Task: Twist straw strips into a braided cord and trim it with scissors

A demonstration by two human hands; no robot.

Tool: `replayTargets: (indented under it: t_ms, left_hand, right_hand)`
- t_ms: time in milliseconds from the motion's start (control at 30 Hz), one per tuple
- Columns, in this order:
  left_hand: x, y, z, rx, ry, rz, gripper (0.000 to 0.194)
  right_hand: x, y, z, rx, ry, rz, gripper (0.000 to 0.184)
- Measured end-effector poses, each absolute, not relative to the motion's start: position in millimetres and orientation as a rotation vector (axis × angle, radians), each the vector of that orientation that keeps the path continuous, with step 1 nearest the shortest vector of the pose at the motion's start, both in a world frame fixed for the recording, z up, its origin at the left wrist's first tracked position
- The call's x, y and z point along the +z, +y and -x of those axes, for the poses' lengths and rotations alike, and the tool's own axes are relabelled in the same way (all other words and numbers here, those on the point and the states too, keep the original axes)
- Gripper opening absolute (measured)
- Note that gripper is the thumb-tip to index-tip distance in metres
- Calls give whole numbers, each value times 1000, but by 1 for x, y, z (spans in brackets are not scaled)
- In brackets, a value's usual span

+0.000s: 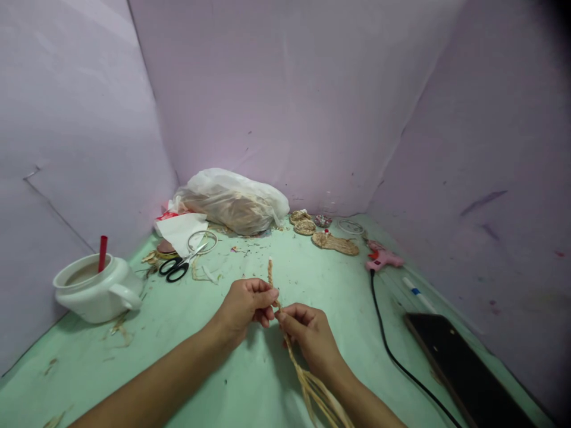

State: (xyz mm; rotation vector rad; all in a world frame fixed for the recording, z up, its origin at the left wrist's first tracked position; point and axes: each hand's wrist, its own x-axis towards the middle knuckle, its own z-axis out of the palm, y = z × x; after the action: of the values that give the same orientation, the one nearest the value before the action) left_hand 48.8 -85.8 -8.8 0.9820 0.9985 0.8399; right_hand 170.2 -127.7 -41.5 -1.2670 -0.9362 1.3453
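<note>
Both hands meet over the green tabletop (250, 380), pinching a braid of straw-coloured fibre (270, 274). My left hand (246, 306) grips the plaited part, whose finished end sticks up beyond the fingers. My right hand (307, 333) pinches the braid just below, and the loose unbraided strands (319, 392) trail down under that wrist toward me.
A white cup with a red straw (96, 287) stands at the left. Black-handled scissors (178, 267), a metal ring (203, 241) and a plastic bag of fibre (234, 201) lie behind. Woven pieces (335, 242), a pink glue gun (381, 258) with black cord, a pen (417, 292) and a dark phone (464, 368) are on the right. Purple walls enclose the table.
</note>
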Motion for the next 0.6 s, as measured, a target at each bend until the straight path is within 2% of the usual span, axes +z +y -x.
replayTargets:
  t_ms: [233, 600]
  left_hand:
    - [-16, -69, -39, 929, 1042, -1035, 27]
    - [-11, -63, -42, 871, 1028, -1013, 26]
  right_hand:
    - [-43, -130, -166, 1491, -925, 1313, 19]
    - [-38, -135, -165, 1522, -997, 1234, 31]
